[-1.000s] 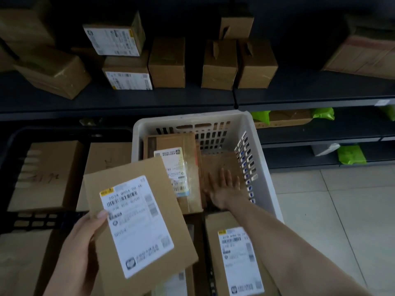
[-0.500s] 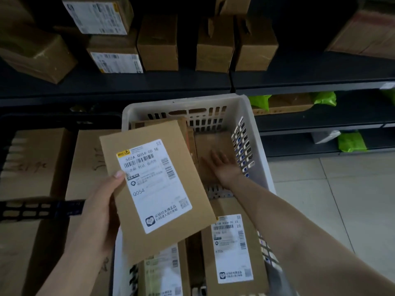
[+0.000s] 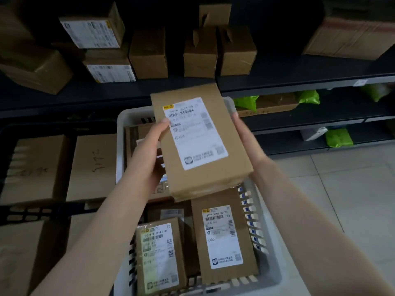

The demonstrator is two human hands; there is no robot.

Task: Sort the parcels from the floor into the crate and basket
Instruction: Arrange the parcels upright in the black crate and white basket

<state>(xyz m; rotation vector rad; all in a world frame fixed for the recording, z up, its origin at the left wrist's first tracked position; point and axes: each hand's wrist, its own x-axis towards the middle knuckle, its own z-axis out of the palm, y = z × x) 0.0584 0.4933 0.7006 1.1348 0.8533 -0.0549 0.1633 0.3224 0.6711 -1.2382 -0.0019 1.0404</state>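
Note:
I hold a flat brown parcel (image 3: 201, 144) with a white shipping label above the far half of the white basket (image 3: 275, 274). My left hand (image 3: 149, 154) grips its left edge, thumb on the label. Pressed against its right edge is my right hand (image 3: 245, 137). In the basket's near end lie two labelled parcels, one on the left (image 3: 159, 257) and one on the right (image 3: 224, 236); more parcels sit under the held one, mostly hidden. Left of the basket stands a black crate (image 3: 42, 210) holding two plain brown boxes (image 3: 34, 167).
Dark shelving (image 3: 299, 82) runs across the back, carrying several brown cardboard boxes (image 3: 149, 54). Green bags (image 3: 338, 137) lie on the lower shelves at right. Pale floor tiles (image 3: 352, 199) stretch out right of the basket.
The parcel moved right and farther away, from beside the crate to above the basket. My right hand left the basket's inside and took the parcel's right edge.

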